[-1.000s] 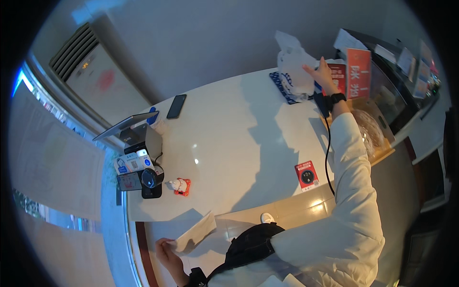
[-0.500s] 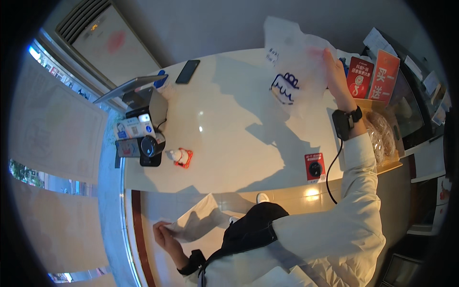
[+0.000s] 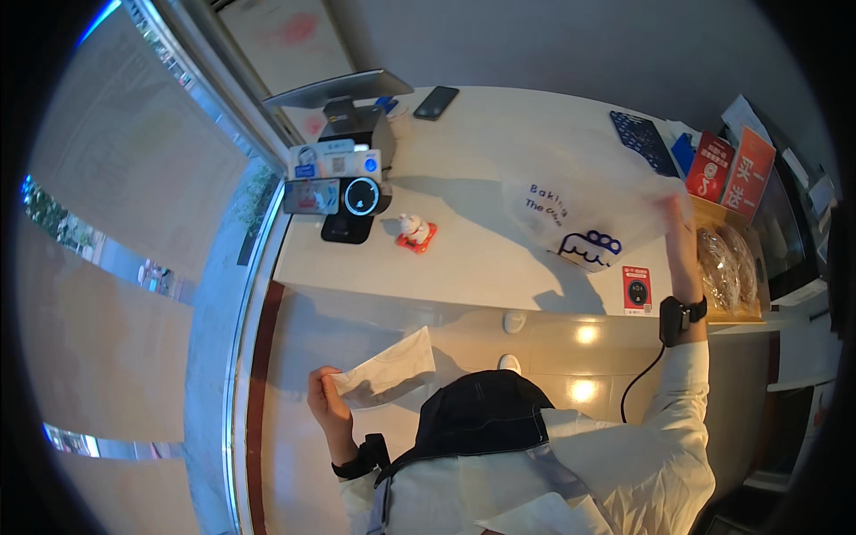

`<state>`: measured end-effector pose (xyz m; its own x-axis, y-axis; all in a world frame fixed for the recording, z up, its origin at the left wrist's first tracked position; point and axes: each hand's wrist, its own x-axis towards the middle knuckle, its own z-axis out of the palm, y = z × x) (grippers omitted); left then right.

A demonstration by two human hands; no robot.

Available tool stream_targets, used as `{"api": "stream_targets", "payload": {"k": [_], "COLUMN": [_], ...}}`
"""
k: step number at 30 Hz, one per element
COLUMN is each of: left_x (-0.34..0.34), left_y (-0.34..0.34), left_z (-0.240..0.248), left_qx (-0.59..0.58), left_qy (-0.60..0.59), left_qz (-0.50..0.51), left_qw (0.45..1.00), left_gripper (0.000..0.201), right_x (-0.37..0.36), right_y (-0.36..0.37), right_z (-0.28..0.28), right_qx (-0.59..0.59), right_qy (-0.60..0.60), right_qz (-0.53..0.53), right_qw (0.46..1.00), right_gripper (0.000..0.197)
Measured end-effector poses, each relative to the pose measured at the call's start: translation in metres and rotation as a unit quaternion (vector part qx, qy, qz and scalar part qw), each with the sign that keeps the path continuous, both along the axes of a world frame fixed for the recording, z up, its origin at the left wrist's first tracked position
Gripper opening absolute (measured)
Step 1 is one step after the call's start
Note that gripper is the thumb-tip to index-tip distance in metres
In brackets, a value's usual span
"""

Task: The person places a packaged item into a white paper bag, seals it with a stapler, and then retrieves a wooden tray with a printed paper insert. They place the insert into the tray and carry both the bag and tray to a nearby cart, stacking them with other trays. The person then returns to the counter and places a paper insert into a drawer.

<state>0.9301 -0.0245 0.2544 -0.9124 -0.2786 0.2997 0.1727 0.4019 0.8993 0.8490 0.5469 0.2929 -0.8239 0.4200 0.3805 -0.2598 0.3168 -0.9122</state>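
Note:
A thin, pale translucent plastic bag (image 3: 571, 201) with dark blue print spreads over the right part of the white counter. My right hand (image 3: 680, 236) grips its right edge, the arm stretched forward and a black device strapped on the wrist. Lower left, away from the counter's front edge, my left hand (image 3: 330, 399) pinches one end of a white, roughly rectangular sheet (image 3: 388, 366). Whether the sheet is paper or cloth I cannot tell. It hangs over the floor, a shadow across its lower part.
On the white counter (image 3: 473, 276) stand a payment terminal (image 3: 360, 198), a tablet-like screen (image 3: 343, 87) and a small white cat figurine (image 3: 414, 230). A phone (image 3: 437, 102), a dark blue patterned booklet (image 3: 644, 141) and a red card (image 3: 637, 290) lie there. Wrapped goods fill a box (image 3: 755, 254) at right.
The bag has come down and nearer from the back of the counter with my right hand, uncovering the dark blue booklet. My left hand still holds the white sheet. The whole view has shifted.

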Motion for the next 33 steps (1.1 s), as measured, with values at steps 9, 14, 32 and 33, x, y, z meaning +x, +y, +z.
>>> {"api": "stream_targets", "payload": {"k": [9,14,32,33], "left_x": [0.036,0.053,-0.042,-0.053], "left_y": [-0.063,-0.091,-0.306,-0.329], "left_z": [-0.017,-0.017,-0.031,-0.032], "left_qx": [0.057,-0.074,0.086,0.067], "left_qy": [0.007,-0.010,0.005,0.020], "left_qz": [0.060,0.121,0.287,0.286], "left_qw": [0.997,0.990,0.954,0.956], "left_gripper": [0.018,0.018,0.016,0.016], "right_x": [0.034,0.055,-0.103,-0.120], "right_y": [-0.085,-0.199,-0.581,-0.607], "right_z": [-0.006,-0.032,-0.135,-0.134], "right_qx": [0.178,0.425,0.373,0.362], "right_qy": [0.090,0.263,0.131,0.132], "right_qz": [-0.292,-0.324,0.477,0.483], "right_qw": [0.935,0.804,0.785,0.786], "right_gripper": [0.043,0.037,0.011,0.011]}}
